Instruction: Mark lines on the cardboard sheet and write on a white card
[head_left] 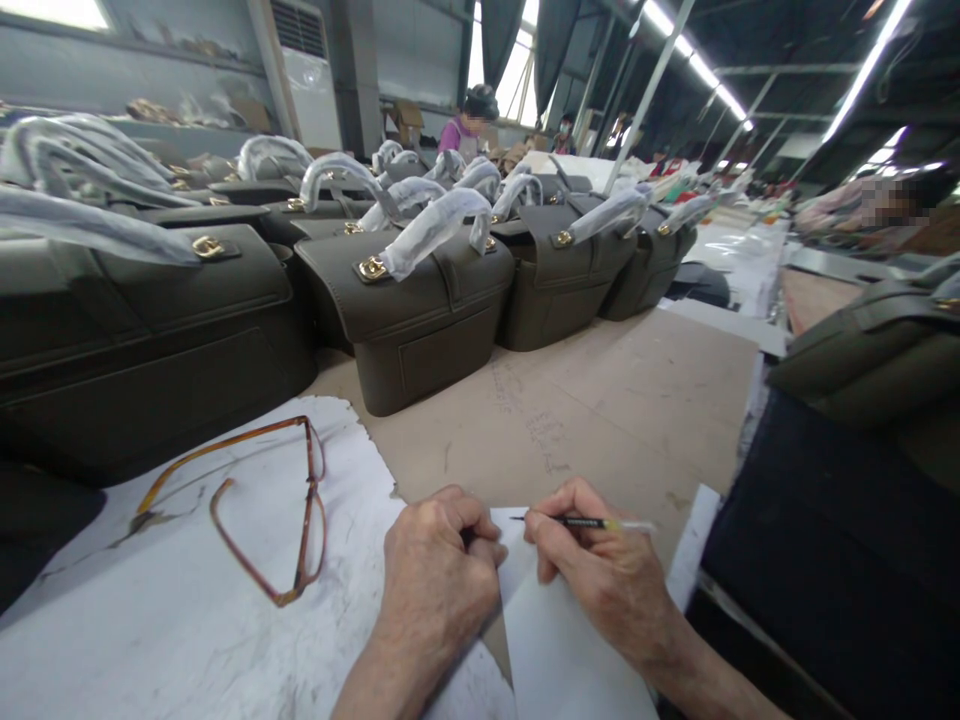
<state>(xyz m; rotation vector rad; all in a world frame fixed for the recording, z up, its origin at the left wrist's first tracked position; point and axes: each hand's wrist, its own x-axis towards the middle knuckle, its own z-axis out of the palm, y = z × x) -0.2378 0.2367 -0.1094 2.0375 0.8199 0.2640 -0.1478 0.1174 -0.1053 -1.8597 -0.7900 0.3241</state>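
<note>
The right hand (600, 565) pinches a pen (579, 522) near its tip, perhaps for control, above the paper (559, 655) on the table (637, 400), while the left hand (444, 555) — curled, its grip unclear — seems to steady it.

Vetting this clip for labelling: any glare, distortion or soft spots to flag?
Head view: strip lights and far windows burn out to white; head view: wide-angle stretch, plain on the bag at the right edge; head view: left hand, right hand and pen fairly crisp, people at the back soft and partly pixelated.
</note>
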